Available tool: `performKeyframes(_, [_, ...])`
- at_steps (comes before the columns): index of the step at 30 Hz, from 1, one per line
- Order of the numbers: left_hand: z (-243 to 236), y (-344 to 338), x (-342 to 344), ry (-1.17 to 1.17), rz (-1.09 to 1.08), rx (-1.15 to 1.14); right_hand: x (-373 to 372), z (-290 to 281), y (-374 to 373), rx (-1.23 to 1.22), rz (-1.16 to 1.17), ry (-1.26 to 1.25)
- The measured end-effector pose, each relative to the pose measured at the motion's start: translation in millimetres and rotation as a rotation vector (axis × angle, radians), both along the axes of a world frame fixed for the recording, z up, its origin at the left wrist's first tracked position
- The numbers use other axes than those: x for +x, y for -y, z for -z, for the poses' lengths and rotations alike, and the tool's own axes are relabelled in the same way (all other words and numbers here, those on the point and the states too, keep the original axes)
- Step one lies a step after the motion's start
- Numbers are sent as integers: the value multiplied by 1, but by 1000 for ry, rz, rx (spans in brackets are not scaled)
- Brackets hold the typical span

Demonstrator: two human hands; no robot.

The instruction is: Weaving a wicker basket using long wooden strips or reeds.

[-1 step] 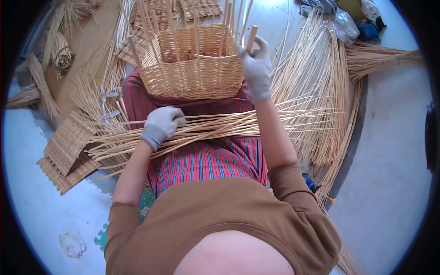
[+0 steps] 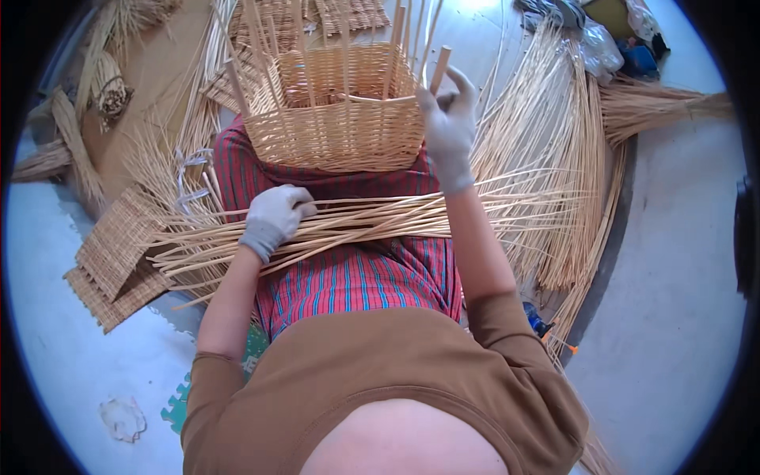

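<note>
My gloved right hand [image 2: 450, 119] is closed round a pale wooden stake [image 2: 441, 65] at the right corner of a woven wicker basket [image 2: 332, 134]. The basket rests across my legs in striped red cloth [image 2: 348, 281], with tall upright stakes and thin rods rising from it. Below the basket, my gloved left hand [image 2: 281, 212] lies on a loose bundle of long pale reeds [image 2: 380, 222] across my lap, its fingers curled onto them. The reeds pass beneath my right forearm.
Long loose strands [image 2: 562, 222] fan out on my right, near plastic bags [image 2: 599, 51]. Woven mats [image 2: 119, 245], more bundles [image 2: 107, 95] and a brown board [image 2: 138, 111] lie on my left. A green foam mat [image 2: 178, 400] shows beside my left elbow.
My right hand and the stake have shifted slightly right and down, and the basket has moved slightly right with them. My left hand has barely moved on the reeds.
</note>
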State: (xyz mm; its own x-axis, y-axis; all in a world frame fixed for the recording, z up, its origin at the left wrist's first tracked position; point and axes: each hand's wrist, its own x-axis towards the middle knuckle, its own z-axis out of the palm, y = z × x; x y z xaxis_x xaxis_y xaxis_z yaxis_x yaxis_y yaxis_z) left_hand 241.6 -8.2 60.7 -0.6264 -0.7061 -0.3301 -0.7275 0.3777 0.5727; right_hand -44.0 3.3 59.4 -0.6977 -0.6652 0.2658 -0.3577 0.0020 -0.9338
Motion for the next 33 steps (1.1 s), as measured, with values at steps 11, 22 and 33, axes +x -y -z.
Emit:
performKeyframes(11, [-27,18,-35,-474,171,-512,56,-27,-51,-85,-745,389])
performKeyframes(22, [-5,51,-50,-687,-405,-306,-15,-48,-43,-250,-223,498])
performKeyframes(33, [-2,45,-69,-718,-592,-373,-29,-8,-52,-282,-121,703])
